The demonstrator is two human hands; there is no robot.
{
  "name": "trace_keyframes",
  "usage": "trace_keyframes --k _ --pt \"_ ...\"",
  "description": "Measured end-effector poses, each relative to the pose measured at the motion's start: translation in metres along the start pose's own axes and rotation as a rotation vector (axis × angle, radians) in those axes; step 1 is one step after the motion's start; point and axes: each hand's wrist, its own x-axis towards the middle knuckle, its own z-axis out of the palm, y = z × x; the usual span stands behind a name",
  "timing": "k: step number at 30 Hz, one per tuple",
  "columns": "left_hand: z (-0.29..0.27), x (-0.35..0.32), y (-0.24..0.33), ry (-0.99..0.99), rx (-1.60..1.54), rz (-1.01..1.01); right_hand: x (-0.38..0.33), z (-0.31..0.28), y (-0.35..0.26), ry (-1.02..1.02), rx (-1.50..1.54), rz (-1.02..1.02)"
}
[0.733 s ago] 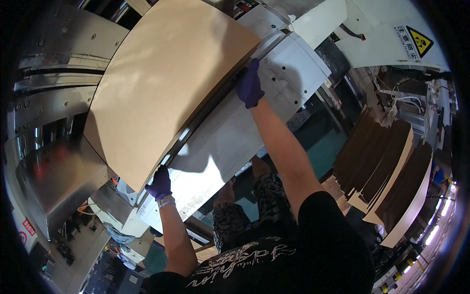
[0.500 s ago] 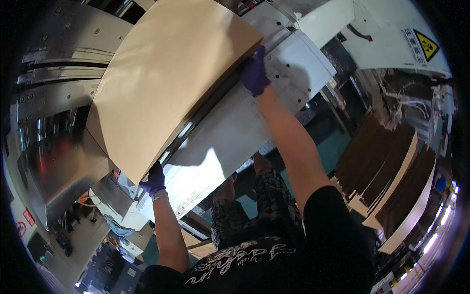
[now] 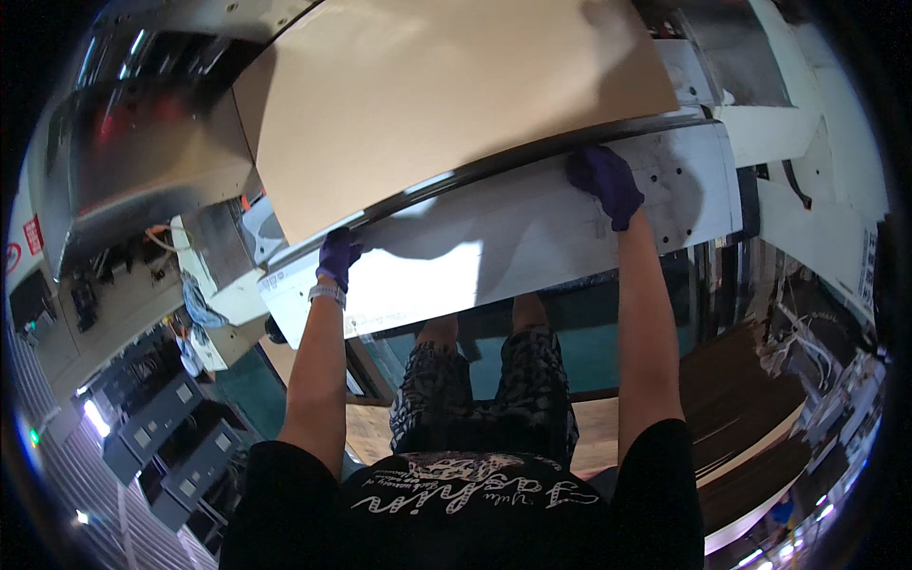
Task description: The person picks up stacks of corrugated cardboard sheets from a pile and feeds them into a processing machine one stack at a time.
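Observation:
A large tan board point(image 3: 446, 104), which looks like fibreboard, lies over the machine with its near edge along a dark strip point(image 3: 494, 166). Both my hands wear purple gloves. My left hand point(image 3: 338, 256) is at the near left part of the board's edge, thumb apart from the fingers; its fingertips are partly hidden against the strip. On the pale metal ledge point(image 3: 513, 228) rests my right hand point(image 3: 608, 185), fingers curled in, just below the strip, with nothing visible in it.
A shiny metal housing point(image 3: 152, 171) stands at the left. Pale machine panels point(image 3: 779, 133) close off the right side. Stacked dark-brown boards point(image 3: 746, 408) lie at the lower right. Cables point(image 3: 803, 342) hang above that stack. Grey boxes point(image 3: 176, 446) stand at the lower left.
My view has turned, so the board and ledge now run nearly level across it. My right hand has come off the board's edge and down onto the ledge. The left stays near the edge.

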Motion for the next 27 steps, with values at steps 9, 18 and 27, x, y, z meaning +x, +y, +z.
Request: trace_keyframes --k 9,18,27 --pt "-0.026 0.038 -0.009 -0.009 0.740 0.623 0.064 0.010 0.011 0.084 -1.012 -0.666" --pt "0.016 -0.054 -0.019 0.089 0.017 0.374 -0.151 -0.005 0.043 0.774 0.359 -0.379" --pt "0.024 -0.204 -0.112 -0.665 0.912 -0.146 -0.105 -0.157 0.232 0.941 -0.898 -0.106"
